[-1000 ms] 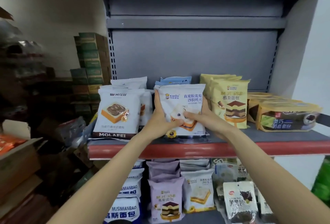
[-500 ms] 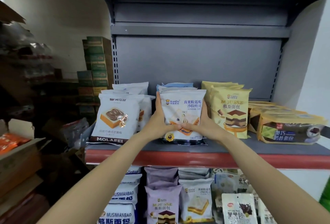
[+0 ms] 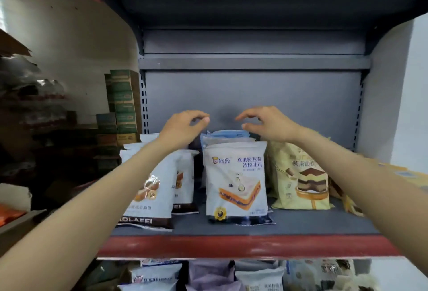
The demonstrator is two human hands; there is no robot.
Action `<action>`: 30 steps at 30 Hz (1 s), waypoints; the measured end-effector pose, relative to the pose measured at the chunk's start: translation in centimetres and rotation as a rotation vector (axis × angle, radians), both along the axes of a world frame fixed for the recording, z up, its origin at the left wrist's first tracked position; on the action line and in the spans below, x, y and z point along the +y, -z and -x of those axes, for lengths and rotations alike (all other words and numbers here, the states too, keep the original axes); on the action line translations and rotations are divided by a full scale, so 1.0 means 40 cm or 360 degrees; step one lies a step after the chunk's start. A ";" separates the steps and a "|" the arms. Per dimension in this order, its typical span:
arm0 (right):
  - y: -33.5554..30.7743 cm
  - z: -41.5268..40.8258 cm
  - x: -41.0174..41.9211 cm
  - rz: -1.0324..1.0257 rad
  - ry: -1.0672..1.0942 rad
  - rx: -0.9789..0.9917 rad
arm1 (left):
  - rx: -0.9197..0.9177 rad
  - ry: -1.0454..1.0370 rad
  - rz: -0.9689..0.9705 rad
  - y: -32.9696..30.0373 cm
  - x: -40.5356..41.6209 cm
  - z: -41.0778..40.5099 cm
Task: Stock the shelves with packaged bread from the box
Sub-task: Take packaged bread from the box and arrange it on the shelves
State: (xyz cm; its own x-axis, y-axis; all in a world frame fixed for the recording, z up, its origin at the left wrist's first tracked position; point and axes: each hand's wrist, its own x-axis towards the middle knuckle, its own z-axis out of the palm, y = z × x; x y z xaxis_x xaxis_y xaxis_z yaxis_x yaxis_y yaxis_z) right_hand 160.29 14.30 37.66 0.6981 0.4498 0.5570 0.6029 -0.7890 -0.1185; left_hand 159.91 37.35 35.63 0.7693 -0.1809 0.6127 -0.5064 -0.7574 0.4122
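Fingers (image 3: 203, 119) of the left hand (image 3: 183, 128) are curled loosely, thumb tip near the forefinger tip, holding nothing; whether they touch cannot be told. The right hand (image 3: 268, 125) has its fingers arched and spread, thumb apart from the forefinger, also holding nothing. Both hands hover above the top edges of a row of packets, with a gap between the two sets of fingertips and grey back panel (image 3: 254, 91) behind them.

Directly below that gap stands the white plastic bread packet printed with a blueberry sandwich slice (image 3: 236, 181), upright on the grey shelf with a red front edge (image 3: 250, 245), set back from that edge near the middle of its length. Behind it, blue-topped packets of the same shape (image 3: 225, 133) stand in file toward the back panel. Just beside it toward the shelf's left end stand white packets marked MOLAFEI with a brown band along the bottom (image 3: 150, 198); toward the right end, a pale yellow packet showing a layered mousse cake (image 3: 301, 181), nearly touching. A strip of bare shelf runs along the front edge before the packets. Open room rises above the packet tops to the dark upper shelf (image 3: 254, 63).

Below the red edge, a lower tier holds white and lilac packets (image 3: 208, 274). Past the left end, stacked green cartons (image 3: 121, 100) stand against a white wall.
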 end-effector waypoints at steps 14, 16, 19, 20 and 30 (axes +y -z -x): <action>-0.012 -0.311 0.053 0.0431 0.0271 0.0458 | 0.0436 0.0015 -0.0904 -0.008 0.014 -0.315; -0.006 -0.332 0.054 0.0470 0.0313 0.0493 | 0.0470 0.0012 -0.0928 0.000 -0.001 -0.330; 0.001 -0.357 0.053 0.0468 0.0377 0.0550 | 0.0535 0.0028 -0.0788 0.010 -0.011 -0.341; 0.003 -0.361 0.053 0.0482 0.0400 0.0575 | 0.0543 0.0067 -0.0699 0.012 -0.009 -0.348; -0.010 -0.384 0.052 0.0219 0.0369 0.0325 | 0.0149 0.0275 -0.0032 0.044 -0.003 -0.378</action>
